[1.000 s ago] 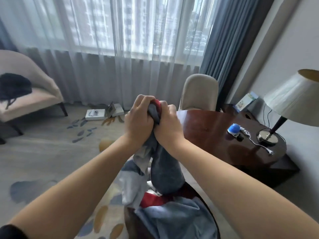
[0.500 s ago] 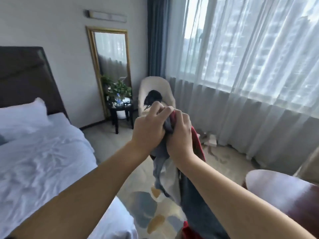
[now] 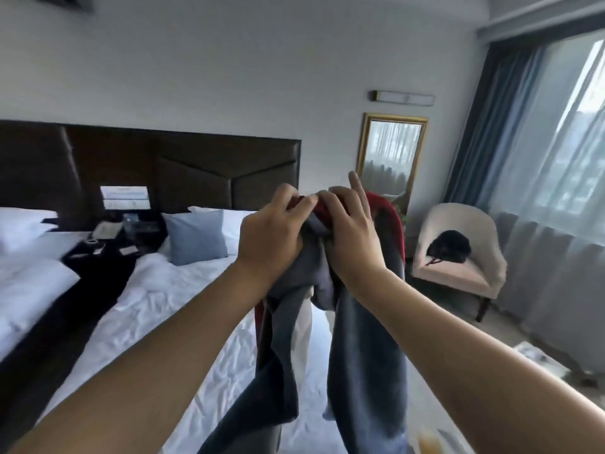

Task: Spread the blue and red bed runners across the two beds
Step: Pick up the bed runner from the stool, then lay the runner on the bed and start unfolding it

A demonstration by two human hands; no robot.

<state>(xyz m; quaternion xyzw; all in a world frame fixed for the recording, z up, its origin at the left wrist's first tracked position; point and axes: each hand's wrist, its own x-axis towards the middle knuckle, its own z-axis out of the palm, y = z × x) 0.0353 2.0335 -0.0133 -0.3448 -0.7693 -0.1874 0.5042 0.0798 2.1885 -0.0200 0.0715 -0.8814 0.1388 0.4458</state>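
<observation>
Directly ahead at chest height in the head view, the left hand (image 3: 271, 234) and the right hand (image 3: 352, 237) meet side by side, fingertips touching, on the bunched top of the blue and red bed runner (image 3: 363, 339). The left hand's fingers curl over the cloth and grip it. The right hand also grips it, with one finger sticking straight up. From both hands the runner hangs down in two long blue-grey folds between the forearms. A red stretch shows at the fingertips and arches just behind the right hand. Whether this is one runner or two bundled together cannot be told.

Below and beyond the left hand lies the near bed (image 3: 157, 306), its white sheet wrinkled, with a blue-grey cushion (image 3: 196, 239) propped just left of that hand. Further left sits a dark nightstand (image 3: 111, 237) strewn with small items, then the second bed (image 3: 29, 286). A dark headboard (image 3: 163, 165) runs behind both. Beyond the right hand stands a gold-framed mirror (image 3: 389, 155). To that hand's right is a pale armchair (image 3: 458, 267) with a black bag (image 3: 450, 245) on its seat, beside the curtains (image 3: 556, 191).
</observation>
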